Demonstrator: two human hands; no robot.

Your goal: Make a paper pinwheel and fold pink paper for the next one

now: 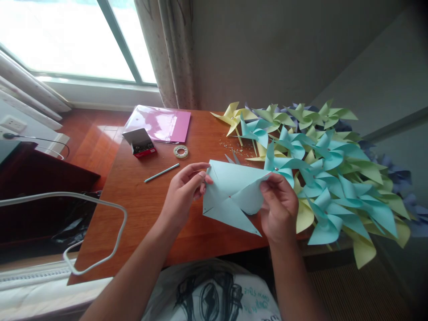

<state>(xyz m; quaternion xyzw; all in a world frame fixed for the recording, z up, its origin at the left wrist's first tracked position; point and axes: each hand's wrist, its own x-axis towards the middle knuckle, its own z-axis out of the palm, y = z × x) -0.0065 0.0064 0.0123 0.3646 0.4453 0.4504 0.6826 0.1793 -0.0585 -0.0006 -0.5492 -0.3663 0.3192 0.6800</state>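
A light blue paper square (227,178), cut in from its corners, is held up over the table between my two hands. My left hand (182,191) is closed on its upper left edge, thumb against fingers. A tiny shiny thing shows by that thumb, too small to name. My right hand (279,207) pinches the right side, where one flap is lifted and curled. Small holes show near the paper's centre and on some corners. Behind its top edge, scissors (235,158) stick out with their blades apart; the rest is hidden.
Finished blue, yellow, green and purple pinwheels (329,214) crowd the right side. On the wooden table (133,232) lie a pale blue stick (162,173), a tape roll (181,152), an open red box (146,152), pink sheets in clear plastic (180,127) and scattered bits. A white cable (124,223) loops at left.
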